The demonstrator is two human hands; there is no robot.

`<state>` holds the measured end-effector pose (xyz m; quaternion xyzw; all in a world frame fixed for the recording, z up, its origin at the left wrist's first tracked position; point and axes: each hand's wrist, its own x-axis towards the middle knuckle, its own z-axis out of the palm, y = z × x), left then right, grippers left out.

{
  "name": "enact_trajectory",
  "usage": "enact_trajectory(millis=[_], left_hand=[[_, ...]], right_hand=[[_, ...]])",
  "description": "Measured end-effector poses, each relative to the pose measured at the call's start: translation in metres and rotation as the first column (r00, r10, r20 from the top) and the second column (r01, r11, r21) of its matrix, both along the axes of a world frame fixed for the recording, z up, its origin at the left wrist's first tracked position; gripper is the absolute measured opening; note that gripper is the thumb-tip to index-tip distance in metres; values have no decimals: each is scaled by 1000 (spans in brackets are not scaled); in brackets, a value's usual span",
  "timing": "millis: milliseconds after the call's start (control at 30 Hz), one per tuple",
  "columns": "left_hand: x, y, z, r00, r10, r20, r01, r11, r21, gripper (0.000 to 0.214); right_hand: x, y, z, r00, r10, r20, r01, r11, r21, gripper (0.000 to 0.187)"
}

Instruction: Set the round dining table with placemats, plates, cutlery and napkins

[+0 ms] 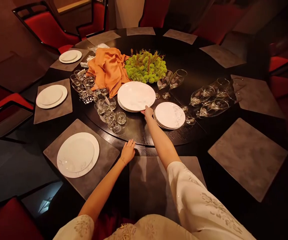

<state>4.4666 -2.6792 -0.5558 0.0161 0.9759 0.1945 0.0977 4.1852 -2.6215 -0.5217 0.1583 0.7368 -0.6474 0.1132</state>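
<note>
- Chairs (50,23), red, along far left of round dark table (49,151); more of them at far right.
- Grey mats (52,113) around table edge. Left three each carry small white plate on larger white plate: far set (69,56), middle set (51,96), near set (77,155).
- Glass cluster (90,87) on dark turntable (131,131), left of centre: small tumblers and stemmed glasses, packed close, some touching.
- Left hand (128,151): fingers spread, fingertips at turntable edge, nothing held. Bracelet (122,161) on wrist, cream embroidered sleeve (81,226) at bottom of view.
- Orange napkins (108,70), heaped, just beside green floral centrepiece (146,66).
- Plate stack (136,96): white, on turntable, in front of napkins and centrepiece.
- Right hand (148,112): arm stretched out, fingers pressed together, touching near rim of plate stack. Pinch or plain touch: cannot tell.
- Second plate stack (169,115): white, on turntable, just right of right hand.
- Wine glasses (171,80), two upright, right of centrepiece. Further group (210,100) looks laid on sides.
- Far right: two more grey mats (248,160), (256,96).
</note>
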Motion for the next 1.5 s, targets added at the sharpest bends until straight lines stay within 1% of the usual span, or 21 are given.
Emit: enact_trajectory(millis=[100, 200, 267, 300, 333, 367, 433, 467, 500, 533, 567, 600, 667, 733, 800, 867, 967, 1067, 1200, 1400, 1500], left_hand=[[13, -17, 4, 997, 79, -3, -79, 996, 50, 49], [21, -25, 8, 989, 144, -39, -135, 975, 179, 43], [22, -26, 13, 980, 193, -43, -166, 923, 346, 39], [21, -25, 17, 973, 231, -25, -195, 869, 455, 37], [19, -25, 21, 960, 279, 21, -240, 782, 575, 35], [17, -24, 27, 942, 320, 101, -297, 656, 694, 36], [15, -21, 39, 900, 302, 316, -406, 309, 860, 40], [15, -19, 44, 879, 244, 409, -448, 131, 884, 43], [16, -16, 48, 867, 177, 467, -472, -14, 881, 45], [20, -12, 51, 859, 123, 497, -486, -108, 867, 46], [26, -7, 51, 856, 87, 510, -496, -145, 856, 44], [35, 0, 49, 852, 70, 519, -507, -133, 851, 41], [62, 18, 37, 842, 65, 535, -535, -31, 845, 38], [99, 40, 18, 820, 68, 568, -572, 70, 817, 34], [139, 64, -5, 801, 105, 590, -599, 135, 789, 31], [175, 88, -26, 790, 176, 587, -613, 180, 770, 29], [211, 117, -47, 775, 303, 554, -620, 203, 758, 26], [225, 131, -55, 760, 397, 515, -627, 236, 743, 20], [224, 132, -57, 746, 467, 475, -639, 300, 708, 16], [224, 133, -59, 739, 486, 466, -648, 325, 689, 15], [227, 132, -61, 741, 486, 464, -646, 323, 692, 16]], right_hand=[[14, 9, 19, 982, -182, -45, 179, 981, -68, 24], [37, 26, 38, 954, -279, -113, 264, 955, -133, 18], [64, 45, 49, 933, -329, -146, 303, 936, -177, 13], [81, 57, 53, 921, -356, -161, 322, 925, -203, 12], [102, 72, 56, 909, -379, -175, 337, 913, -230, 12], [125, 88, 58, 899, -395, -187, 343, 903, -258, 13], [178, 126, 60, 894, -398, -205, 327, 893, -308, 17], [206, 146, 60, 900, -384, -207, 307, 894, -325, 20], [234, 167, 59, 910, -362, -203, 282, 899, -336, 22], [261, 188, 56, 923, -333, -191, 256, 904, -342, 25], [286, 208, 53, 938, -303, -168, 233, 910, -344, 28], [310, 227, 48, 954, -270, -133, 212, 916, -340, 33], [349, 262, 33, 980, -193, -41, 170, 932, -320, 43], [376, 293, 15, 993, -105, 61, 118, 952, -281, 48], [393, 321, -6, 988, -1, 155, 38, 970, -239, 49], [402, 345, -28, 970, 108, 217, -64, 977, -203, 46], [407, 371, -55, 949, 225, 221, -196, 970, -144, 39], [406, 387, -75, 934, 301, 191, -290, 953, -85, 32], [399, 398, -87, 895, 404, 188, -414, 910, 18, 25], [390, 404, -90, 828, 511, 231, -535, 843, 57, 23], [392, 404, -86, 826, 528, 196, -558, 814, 159, 23]])
